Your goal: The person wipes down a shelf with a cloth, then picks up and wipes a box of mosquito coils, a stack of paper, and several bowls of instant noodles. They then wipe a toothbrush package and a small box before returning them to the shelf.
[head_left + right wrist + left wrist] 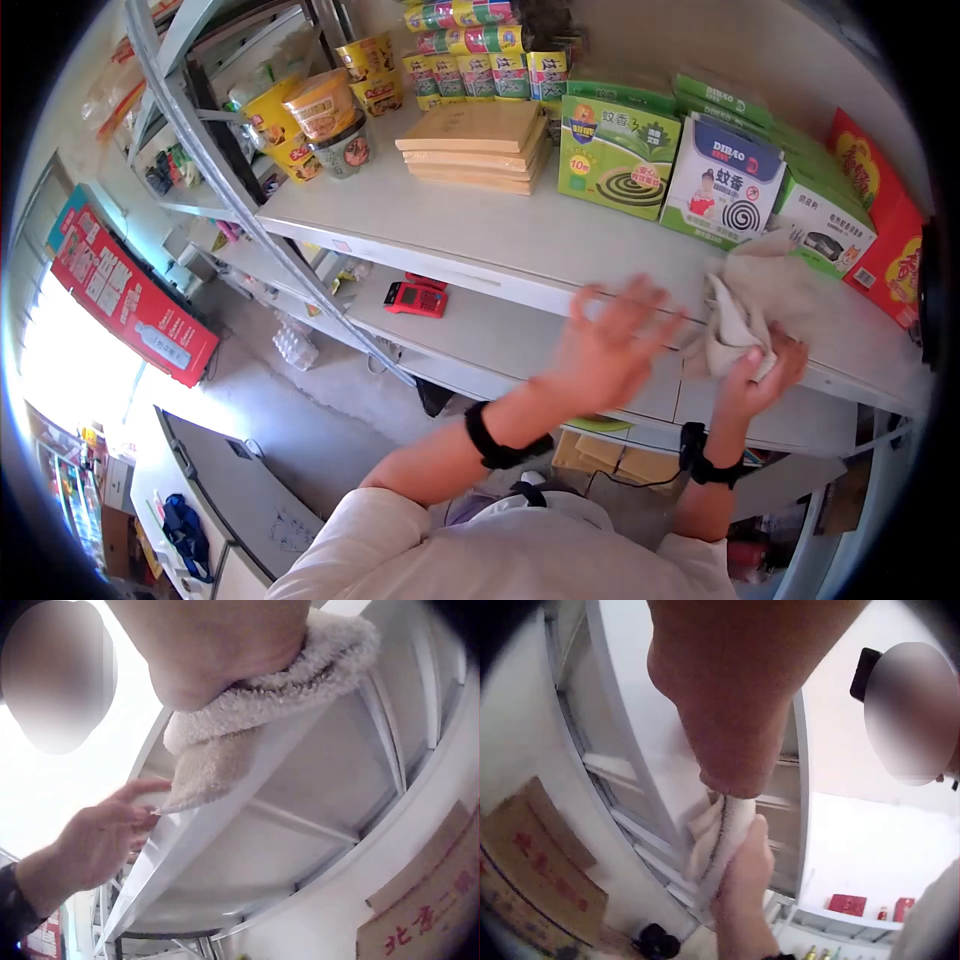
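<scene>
A beige fluffy cloth point(765, 290) lies bunched at the front edge of the upper shelf, below the boxes. My right hand point(765, 375) grips its folded near end, thumb on top. Seen from the right wrist, the cloth point(206, 769) hangs over the shelf edge in thick folds. Just left of it, my left hand point(620, 345) is blurred, its fingers spread over the shelf's front edge. In the right wrist view the left hand's fingertips point(154, 817) are right at the cloth's corner.
Green and white mosquito-coil boxes point(620, 150) stand behind the cloth, with a red package point(890, 220) at the right. Stacked brown packets point(475, 140) and instant noodle tubs point(320, 110) sit farther left. A red card terminal point(415, 298) lies on the lower shelf; a metal post point(265, 235) rises at left.
</scene>
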`<move>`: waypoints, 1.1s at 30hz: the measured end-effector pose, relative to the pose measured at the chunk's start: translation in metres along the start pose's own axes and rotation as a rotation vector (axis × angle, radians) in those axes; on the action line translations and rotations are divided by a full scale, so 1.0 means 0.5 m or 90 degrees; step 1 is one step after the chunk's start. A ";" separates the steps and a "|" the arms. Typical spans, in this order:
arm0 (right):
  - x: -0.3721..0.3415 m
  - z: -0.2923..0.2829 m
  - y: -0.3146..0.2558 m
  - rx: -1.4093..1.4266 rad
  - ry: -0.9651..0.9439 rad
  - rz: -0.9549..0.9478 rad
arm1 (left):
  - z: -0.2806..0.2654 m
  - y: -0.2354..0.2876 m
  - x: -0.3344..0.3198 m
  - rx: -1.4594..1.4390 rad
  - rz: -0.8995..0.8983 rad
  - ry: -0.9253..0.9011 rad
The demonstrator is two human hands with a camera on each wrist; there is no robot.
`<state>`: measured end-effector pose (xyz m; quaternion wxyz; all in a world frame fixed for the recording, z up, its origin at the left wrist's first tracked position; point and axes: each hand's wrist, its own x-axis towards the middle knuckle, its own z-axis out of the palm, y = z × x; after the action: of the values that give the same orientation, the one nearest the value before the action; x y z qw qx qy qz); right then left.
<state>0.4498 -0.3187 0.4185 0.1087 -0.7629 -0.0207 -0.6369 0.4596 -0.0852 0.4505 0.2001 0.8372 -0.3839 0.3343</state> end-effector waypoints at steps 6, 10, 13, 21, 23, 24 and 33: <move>0.011 0.034 -0.126 0.021 0.020 0.009 | -0.046 -0.163 -0.048 0.066 -0.083 0.057; 0.032 0.052 -0.212 0.048 -0.036 0.060 | -0.056 -0.163 -0.063 0.039 -0.047 0.055; 0.052 0.053 -0.299 0.130 -0.123 0.087 | -0.075 -0.153 -0.065 -0.027 -0.061 0.047; 0.131 -0.041 -0.368 0.604 -0.538 0.013 | -0.130 -0.155 -0.105 -0.360 0.018 0.303; 0.168 -0.069 -0.344 0.647 -0.601 0.024 | -0.121 -0.164 -0.146 -0.435 -0.104 0.317; 0.181 -0.081 -0.329 0.675 -0.625 0.038 | -0.125 -0.160 -0.153 -0.471 -0.162 0.338; 0.327 0.058 -0.007 0.109 -0.475 -0.077 | -0.189 -0.120 -0.155 -0.938 -0.381 0.671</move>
<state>0.5079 -0.3274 0.5736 0.1191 -0.9278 -0.1570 -0.3167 0.4306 0.0476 0.4563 0.9014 0.3062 -0.1286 0.2778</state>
